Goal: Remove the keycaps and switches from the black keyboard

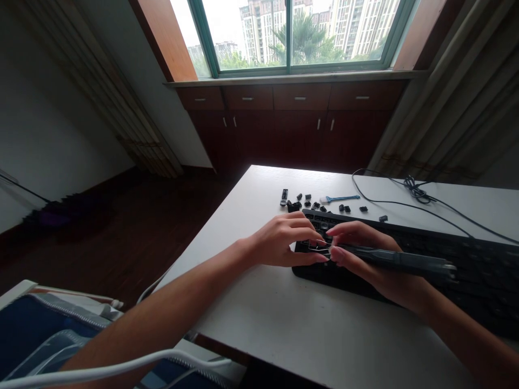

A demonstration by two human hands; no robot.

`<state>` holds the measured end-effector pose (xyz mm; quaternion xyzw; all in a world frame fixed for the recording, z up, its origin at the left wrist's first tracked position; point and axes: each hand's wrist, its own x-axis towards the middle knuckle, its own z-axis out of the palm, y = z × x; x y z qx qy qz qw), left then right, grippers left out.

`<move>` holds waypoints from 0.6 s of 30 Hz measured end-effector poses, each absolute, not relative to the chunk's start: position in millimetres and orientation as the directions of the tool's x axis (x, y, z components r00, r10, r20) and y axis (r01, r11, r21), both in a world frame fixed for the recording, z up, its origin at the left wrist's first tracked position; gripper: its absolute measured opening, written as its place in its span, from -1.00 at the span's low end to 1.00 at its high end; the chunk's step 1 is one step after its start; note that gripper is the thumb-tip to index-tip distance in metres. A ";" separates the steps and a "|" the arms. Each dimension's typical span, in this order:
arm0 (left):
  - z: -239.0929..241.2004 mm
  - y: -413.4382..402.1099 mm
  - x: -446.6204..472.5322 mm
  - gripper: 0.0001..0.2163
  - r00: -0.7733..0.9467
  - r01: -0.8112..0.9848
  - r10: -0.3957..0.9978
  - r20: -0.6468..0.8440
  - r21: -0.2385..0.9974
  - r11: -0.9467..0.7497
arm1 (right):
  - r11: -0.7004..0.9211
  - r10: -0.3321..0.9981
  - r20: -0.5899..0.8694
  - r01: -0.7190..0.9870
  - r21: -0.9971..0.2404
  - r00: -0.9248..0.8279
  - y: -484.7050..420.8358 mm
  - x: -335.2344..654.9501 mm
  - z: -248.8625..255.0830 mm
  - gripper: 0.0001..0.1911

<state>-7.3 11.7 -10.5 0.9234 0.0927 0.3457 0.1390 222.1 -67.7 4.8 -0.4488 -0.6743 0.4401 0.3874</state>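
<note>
A black keyboard (438,254) lies across the right part of the white table, with some keys off at its left end. My right hand (368,248) is closed on a keycap puller (397,260), which has a dark handle and thin wire prongs pointing left. At the keyboard's left end, my left hand (290,240) has its thumb and index finger on either side of the wire prongs, in a loose pinch. What lies under the fingertips is partly hidden.
Several loose black keycaps (316,206) lie behind the keyboard, near a small blue brush (343,198). A black cable (417,192) is bundled at the back right. The white table (259,313) has its left edge beside a chair with blue fabric (24,335).
</note>
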 end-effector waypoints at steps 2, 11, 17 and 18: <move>-11.1 10.9 -5.9 -0.76 0.734 0.067 0.292 0.613 0.363 -0.929 | 0.146 0.952 0.091 0.170 -0.975 -0.293 -66.6 223.4 3.6 -0.71; -8.2 6.7 -3.6 -0.70 0.672 0.109 0.388 0.631 0.433 -0.895 | 0.032 0.963 0.082 -0.193 -0.981 -0.255 -58.4 226.8 1.5 -0.48; -6.5 4.8 -1.0 -0.82 0.666 0.113 0.405 0.626 0.452 -0.885 | 0.009 0.981 0.048 -0.200 -0.980 -0.190 -57.3 227.0 1.6 -0.40; -6.3 4.1 -0.4 -0.84 0.660 0.114 0.418 0.624 0.467 -0.877 | -0.009 0.979 0.030 -0.187 -0.982 -0.202 -57.3 227.6 1.9 -0.39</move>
